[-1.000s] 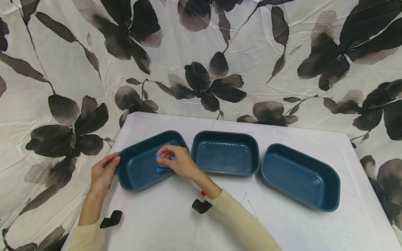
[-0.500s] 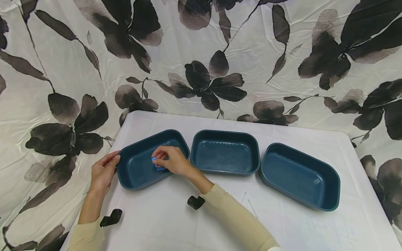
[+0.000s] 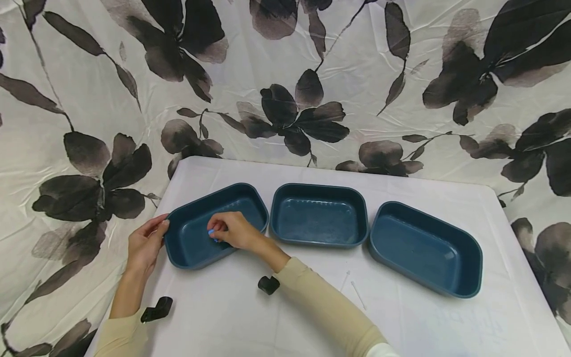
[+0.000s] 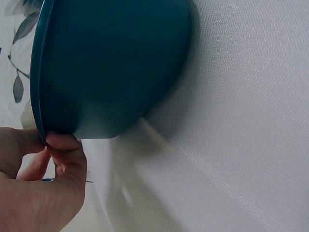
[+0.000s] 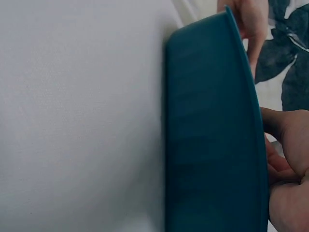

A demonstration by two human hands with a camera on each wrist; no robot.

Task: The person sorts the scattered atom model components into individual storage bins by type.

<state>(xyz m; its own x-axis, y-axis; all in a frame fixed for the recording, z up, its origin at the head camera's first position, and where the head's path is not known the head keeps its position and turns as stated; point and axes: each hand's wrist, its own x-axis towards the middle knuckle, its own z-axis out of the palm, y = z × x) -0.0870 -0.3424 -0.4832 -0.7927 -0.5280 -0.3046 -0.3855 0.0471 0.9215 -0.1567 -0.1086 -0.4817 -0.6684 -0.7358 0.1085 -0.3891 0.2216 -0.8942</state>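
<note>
In the head view my left hand point(image 3: 144, 245) pinches the left end of a dark teal plastic bin point(image 3: 189, 250), thumb inside the rim. The left wrist view shows the fingers and thumb point(image 4: 63, 141) closed over that rim. My right hand point(image 3: 234, 230) is inside the same bin, low over its floor, fingers curled. Its fingertips pinch a small bright blue piece point(image 3: 211, 232), mostly hidden by the hand. In the right wrist view the bin's wall point(image 5: 212, 125) covers the fingertips and what they hold.
A second teal bin point(image 3: 318, 243) stands right beside the first, and a third point(image 3: 426, 282) sits angled at the right. Thin white sticks, like cotton swabs point(image 3: 358, 295), lie in front of them on the white-covered table point(image 3: 214, 317). A floral cloth point(image 3: 285, 64) hangs behind.
My right hand has moved left and slightly down inside the bin, along with the blue piece. Its sleeve now covers a red thing seen earlier on the table. The left hand keeps its grip.
</note>
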